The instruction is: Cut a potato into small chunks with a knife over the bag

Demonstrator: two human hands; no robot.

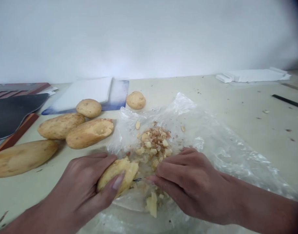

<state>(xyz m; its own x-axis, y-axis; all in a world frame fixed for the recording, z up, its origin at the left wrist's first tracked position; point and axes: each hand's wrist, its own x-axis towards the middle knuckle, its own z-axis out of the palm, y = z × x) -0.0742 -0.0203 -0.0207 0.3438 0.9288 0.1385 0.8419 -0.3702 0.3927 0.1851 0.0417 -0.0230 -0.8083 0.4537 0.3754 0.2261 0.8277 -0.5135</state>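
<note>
My left hand [84, 185] is closed around a partly cut potato [123, 169], its thumb along the near side. Pale, jagged flesh shows at the potato's right end. My right hand [190, 182] pinches a thin, dark metal tool [137, 179], whose tip touches or almost touches that cut end. The rest of the tool is hidden by the fingers, so its kind cannot be made out. Just beyond the right fingers, small potato bits [155, 143] and brownish scraps lie heaped on a clear plastic sheet [212, 139]. A larger pale piece [152, 204] lies between my hands.
Several whole or partly cut potatoes [61, 126] lie at the left, and a small round potato [136, 100] farther back. White sheets [85, 92] rest on a blue-edged board near the wall. A black mat [14, 112] lies far left, folded white paper [256, 75] back right.
</note>
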